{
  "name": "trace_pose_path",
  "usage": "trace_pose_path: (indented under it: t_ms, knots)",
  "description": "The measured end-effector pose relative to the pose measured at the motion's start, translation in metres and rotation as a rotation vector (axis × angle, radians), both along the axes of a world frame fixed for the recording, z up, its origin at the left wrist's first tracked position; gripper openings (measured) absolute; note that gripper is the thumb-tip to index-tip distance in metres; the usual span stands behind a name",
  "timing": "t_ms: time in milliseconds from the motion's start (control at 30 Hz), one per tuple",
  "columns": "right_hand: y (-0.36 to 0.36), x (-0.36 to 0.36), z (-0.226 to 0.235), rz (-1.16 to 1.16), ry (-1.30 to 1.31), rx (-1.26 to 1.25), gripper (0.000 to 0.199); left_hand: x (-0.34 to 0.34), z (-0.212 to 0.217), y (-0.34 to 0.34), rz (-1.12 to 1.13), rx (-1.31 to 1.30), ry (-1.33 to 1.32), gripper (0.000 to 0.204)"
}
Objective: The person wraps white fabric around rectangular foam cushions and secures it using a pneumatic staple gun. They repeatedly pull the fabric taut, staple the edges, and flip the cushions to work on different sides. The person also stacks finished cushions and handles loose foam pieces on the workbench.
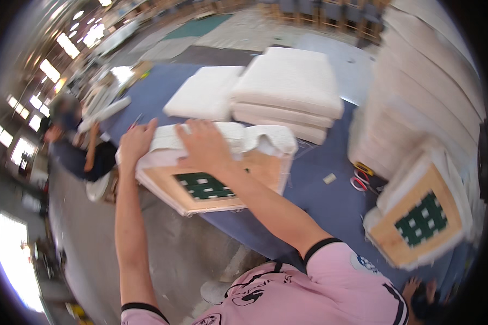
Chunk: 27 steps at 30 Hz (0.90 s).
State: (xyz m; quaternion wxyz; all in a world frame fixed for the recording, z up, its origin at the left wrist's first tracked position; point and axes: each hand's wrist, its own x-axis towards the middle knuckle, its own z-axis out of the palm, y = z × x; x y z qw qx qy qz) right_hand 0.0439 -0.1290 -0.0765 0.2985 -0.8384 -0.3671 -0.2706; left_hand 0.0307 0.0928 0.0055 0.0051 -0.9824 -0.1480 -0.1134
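Observation:
A seat cushion (276,176) is tilted up at the blue table's near edge, its underside toward me. That underside is a wooden frame with dark green webbing (206,186) across the middle opening, and white cover fabric (165,138) is folded over its upper edge. My left hand (137,143) is closed round the cushion's upper left corner. Farther right along the same edge, my right hand (205,145) has its fingers over the fabric and its thumb on the underside. What lies under both palms is hidden.
White cushions (284,78) lie stacked on the blue table (320,173). At right, red-handled scissors (359,180) and a yellow tool (363,168) lie near another webbed cushion (417,216) and a tall cushion pile (417,92). A person (81,146) sits at left; another's hands (420,290) show lower right.

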Motion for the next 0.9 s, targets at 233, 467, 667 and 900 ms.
trace_pose_path:
  t_ms: [233,467,667,900]
  knots:
    - [0.011,-0.023,0.02,0.073,-0.018,-0.011,0.08,-0.04,0.004,0.002,0.065,-0.072,-0.073,0.067]
    - [0.021,-0.012,0.032,0.299,-0.079,-0.09,0.076,-0.089,-0.017,-0.001,0.174,-0.001,-0.321,0.061]
    - [0.039,-0.004,0.04,0.437,-0.156,-0.13,0.078,-0.116,-0.021,-0.005,0.277,0.027,-0.483,0.053]
    - [0.02,-0.046,0.044,0.473,-0.132,-0.091,0.07,-0.151,-0.025,-0.019,0.204,-0.031,-0.58,0.044]
